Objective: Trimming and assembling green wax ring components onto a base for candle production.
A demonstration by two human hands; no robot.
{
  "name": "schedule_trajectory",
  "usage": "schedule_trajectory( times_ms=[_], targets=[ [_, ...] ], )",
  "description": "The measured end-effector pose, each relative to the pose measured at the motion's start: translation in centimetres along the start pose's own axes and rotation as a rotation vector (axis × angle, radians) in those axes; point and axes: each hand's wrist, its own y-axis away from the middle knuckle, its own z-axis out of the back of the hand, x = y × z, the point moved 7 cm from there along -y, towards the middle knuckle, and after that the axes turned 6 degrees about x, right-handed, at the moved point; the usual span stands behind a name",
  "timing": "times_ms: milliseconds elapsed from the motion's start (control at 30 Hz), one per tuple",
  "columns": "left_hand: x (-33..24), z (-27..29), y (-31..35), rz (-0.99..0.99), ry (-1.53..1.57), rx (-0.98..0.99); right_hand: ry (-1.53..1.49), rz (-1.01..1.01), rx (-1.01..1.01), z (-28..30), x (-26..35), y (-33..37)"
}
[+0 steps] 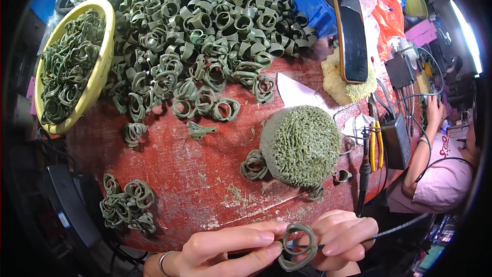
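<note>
Near the front edge, my left hand (230, 249) pinches an open-work dark green ring (298, 246) between thumb and fingertips. Right beside it, my right hand (342, 238) is closed around a thin tool whose handle is mostly hidden. The tool's narrow dark tip reaches into the ring, and a dark cord (402, 226) runs off to the right from behind this hand. Beyond my hands sits a round block (302, 145) with a rough green top. Similar rings (254, 165) lie against its left side, and a single thin ring (342, 176) lies at its right.
A big heap of green rings (215, 15) covers the far table. A yellow basket (108, 46) of rings stands left; a small ring pile (126, 204) lies front left. At right are a phone (351, 36), yellow-handled pliers (376, 143), a corded tool (364, 174) and another person (435, 174).
</note>
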Motion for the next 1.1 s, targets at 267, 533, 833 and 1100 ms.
schedule_trajectory(
  times_ms=[267, 533, 833, 1100],
  targets=[
    [-0.1, -0.1, -0.2, 0.097, -0.009, 0.054, 0.008, -0.068, 0.057, 0.1, -0.1, -0.2],
    [0.2, 0.4, 1.0, -0.015, -0.136, -0.001, 0.028, 0.231, 0.598, -1.3, 1.2, -1.1],
    [0.2, -0.1, 0.8, 0.147, 0.076, -0.164, -0.228, -0.019, 0.282, -0.2, -0.2, 0.6],
    [0.5, 0.5, 0.9, 0.004, 0.020, 0.106, -0.216, 0.118, 0.219, -0.7, 0.2, 0.1]
  ],
)
